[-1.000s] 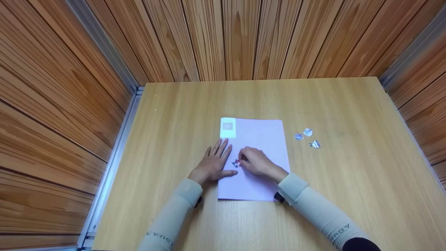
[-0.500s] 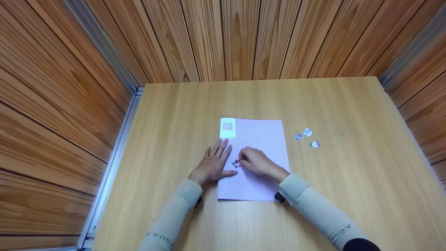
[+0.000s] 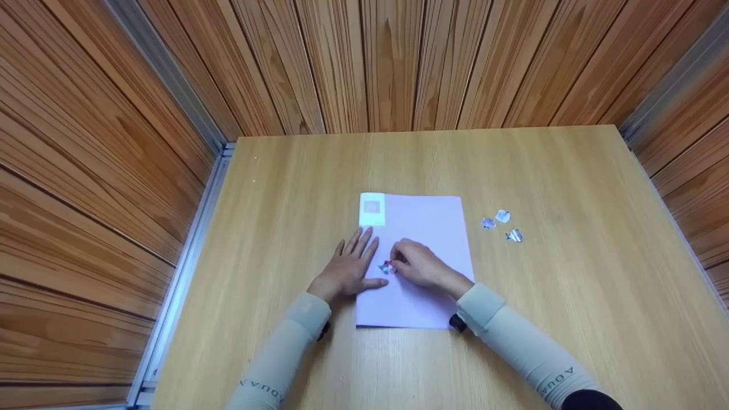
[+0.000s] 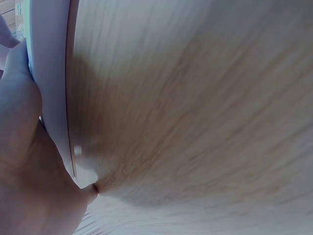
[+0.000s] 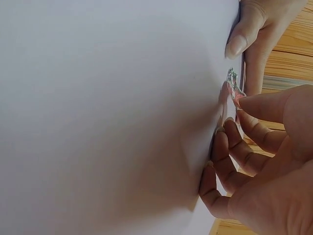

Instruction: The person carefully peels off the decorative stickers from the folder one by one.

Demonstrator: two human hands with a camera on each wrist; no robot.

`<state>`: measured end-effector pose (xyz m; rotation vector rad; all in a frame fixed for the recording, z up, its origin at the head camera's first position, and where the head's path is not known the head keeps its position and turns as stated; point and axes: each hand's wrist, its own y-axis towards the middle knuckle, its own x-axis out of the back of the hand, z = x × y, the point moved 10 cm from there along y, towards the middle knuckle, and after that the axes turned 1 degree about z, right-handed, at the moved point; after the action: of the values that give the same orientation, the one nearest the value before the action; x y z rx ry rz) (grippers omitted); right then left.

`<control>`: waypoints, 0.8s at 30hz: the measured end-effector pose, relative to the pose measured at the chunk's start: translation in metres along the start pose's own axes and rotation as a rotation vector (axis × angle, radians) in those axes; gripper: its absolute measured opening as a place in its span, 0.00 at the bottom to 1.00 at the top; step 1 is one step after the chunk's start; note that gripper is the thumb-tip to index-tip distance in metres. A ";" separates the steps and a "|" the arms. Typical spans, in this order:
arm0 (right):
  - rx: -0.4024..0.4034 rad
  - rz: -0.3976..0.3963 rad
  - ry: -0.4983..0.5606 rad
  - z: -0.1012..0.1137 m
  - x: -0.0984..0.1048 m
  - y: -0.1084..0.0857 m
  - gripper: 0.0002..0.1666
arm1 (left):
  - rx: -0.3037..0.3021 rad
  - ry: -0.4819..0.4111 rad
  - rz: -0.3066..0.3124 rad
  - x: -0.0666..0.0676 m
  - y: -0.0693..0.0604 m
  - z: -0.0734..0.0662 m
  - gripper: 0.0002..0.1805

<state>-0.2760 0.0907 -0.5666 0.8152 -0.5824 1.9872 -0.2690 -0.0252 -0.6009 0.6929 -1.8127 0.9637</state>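
A pale purple folder or booklet (image 3: pixel 424 228) lies flat on the wooden table, with a white label (image 3: pixel 372 219) at its upper left corner. My left hand (image 3: pixel 347 270) rests with spread, straight fingers on its left edge. Between thumb and forefinger my right hand (image 3: pixel 420 263) pinches a small shiny sticker (image 3: pixel 385 267) with red and dark parts, held at the cover just right of the left hand. In the right wrist view the sticker (image 5: pixel 234 85) stands tilted up from the surface, the other fingers curled against the cover.
Several small shiny sticker-like pieces, among them one silvery piece (image 3: pixel 515 235), lie on the table (image 3: pixel 569 285) right of the folder. Wood-panelled walls (image 3: pixel 393 68) enclose the table at the back and both sides.
Both hands stay in almost the same place. The sticker's glint shifts slightly as the right hand holds it.
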 end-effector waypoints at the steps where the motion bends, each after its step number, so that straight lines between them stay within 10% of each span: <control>1: -0.001 0.000 0.002 0.000 0.000 0.000 0.02 | -0.001 0.001 0.000 0.000 0.000 0.000 0.57; 24: 0.010 -0.084 0.095 0.008 0.014 -0.003 0.04 | 0.022 0.022 -0.016 0.001 0.001 0.001 0.57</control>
<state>-0.2766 0.0945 -0.5502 0.7347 -0.4763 1.9421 -0.2712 -0.0257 -0.6006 0.7068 -1.7773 0.9777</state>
